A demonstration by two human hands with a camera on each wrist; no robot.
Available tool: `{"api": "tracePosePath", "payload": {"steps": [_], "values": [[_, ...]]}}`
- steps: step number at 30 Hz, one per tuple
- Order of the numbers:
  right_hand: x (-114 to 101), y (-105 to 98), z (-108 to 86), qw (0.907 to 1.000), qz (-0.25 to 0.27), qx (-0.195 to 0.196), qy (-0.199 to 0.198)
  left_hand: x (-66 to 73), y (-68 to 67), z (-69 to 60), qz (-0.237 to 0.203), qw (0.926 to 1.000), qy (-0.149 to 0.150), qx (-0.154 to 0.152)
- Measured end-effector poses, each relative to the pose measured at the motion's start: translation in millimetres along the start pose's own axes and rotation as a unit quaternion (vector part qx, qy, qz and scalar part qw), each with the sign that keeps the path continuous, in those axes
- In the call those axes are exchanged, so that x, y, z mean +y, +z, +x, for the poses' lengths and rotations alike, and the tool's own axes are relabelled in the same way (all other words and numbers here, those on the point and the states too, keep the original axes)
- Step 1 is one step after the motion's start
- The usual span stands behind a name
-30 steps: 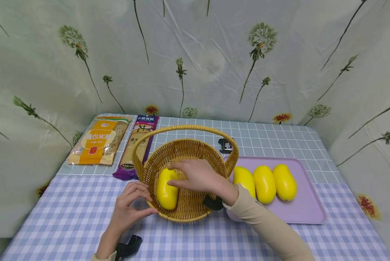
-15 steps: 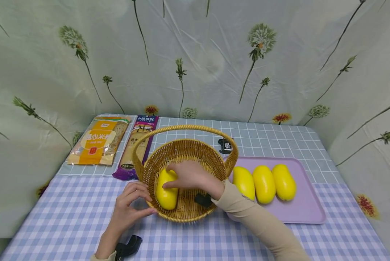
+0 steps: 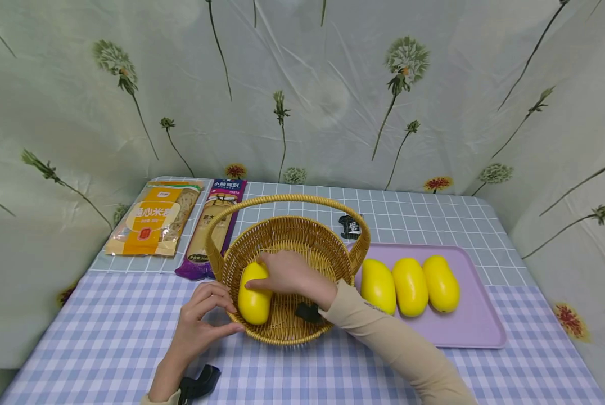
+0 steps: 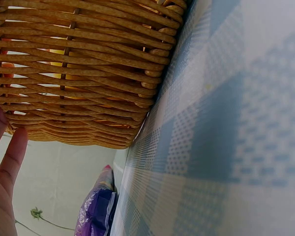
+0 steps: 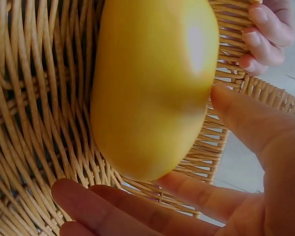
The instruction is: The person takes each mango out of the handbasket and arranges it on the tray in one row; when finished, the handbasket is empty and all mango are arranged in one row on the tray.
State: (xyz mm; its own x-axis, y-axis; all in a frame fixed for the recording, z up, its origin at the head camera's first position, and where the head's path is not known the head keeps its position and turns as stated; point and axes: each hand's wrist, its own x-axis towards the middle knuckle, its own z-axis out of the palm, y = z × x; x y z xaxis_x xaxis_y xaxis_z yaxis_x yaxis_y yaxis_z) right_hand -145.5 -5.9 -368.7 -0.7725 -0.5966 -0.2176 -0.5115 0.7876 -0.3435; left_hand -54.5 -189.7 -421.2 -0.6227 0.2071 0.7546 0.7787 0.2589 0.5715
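A round wicker basket (image 3: 302,315) with a tall arched handle stands on the table, and one yellow mango (image 3: 254,306) lies in its left part. My right hand (image 3: 289,274) reaches into the basket, its thumb on the mango's side and its index finger at the mango's end; the other fingers stretch out along the weave in the right wrist view. My left hand (image 3: 198,320) grips the basket's left rim, with fingertips curled over the edge. In the left wrist view, its fingers (image 4: 12,162) touch the outer weave.
Right of the basket, a lilac tray (image 3: 477,326) holds three more yellow mangoes (image 3: 410,287). Behind left lie a purple pasta packet (image 3: 213,225) and an orange noodle packet (image 3: 153,219). A small black packet (image 3: 350,226) lies behind the basket's right side.
My right hand has moved left and deeper into the basket, and the mango has shifted slightly left toward the basket wall. My left hand has kept its place on the rim.
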Motion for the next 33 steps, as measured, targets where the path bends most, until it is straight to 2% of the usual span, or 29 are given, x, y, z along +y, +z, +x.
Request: {"api": "tracePosePath", "payload": {"steps": [11, 19, 26, 33], "values": [[-3.9, 6.2, 8.6, 0.9994, 0.034, 0.004, -0.001, 0.3, -0.4, -1.1, 0.000, 1.0000, 0.004, 0.001], [-1.4, 5.9, 14.4, 0.9971, 0.075, -0.015, -0.002, -0.2, 0.0, -0.4, 0.000, 1.0000, 0.002, 0.001], [4.5, 2.6, 14.4, 0.9943, 0.105, -0.019, -0.004, 0.8, -0.3, -0.3, 0.006, 0.9999, -0.008, -0.001], [11.1, 1.1, 11.5, 0.9912, 0.129, -0.027, -0.004, 0.5, -0.5, -0.4, 0.007, 1.0000, -0.005, 0.000]]}}
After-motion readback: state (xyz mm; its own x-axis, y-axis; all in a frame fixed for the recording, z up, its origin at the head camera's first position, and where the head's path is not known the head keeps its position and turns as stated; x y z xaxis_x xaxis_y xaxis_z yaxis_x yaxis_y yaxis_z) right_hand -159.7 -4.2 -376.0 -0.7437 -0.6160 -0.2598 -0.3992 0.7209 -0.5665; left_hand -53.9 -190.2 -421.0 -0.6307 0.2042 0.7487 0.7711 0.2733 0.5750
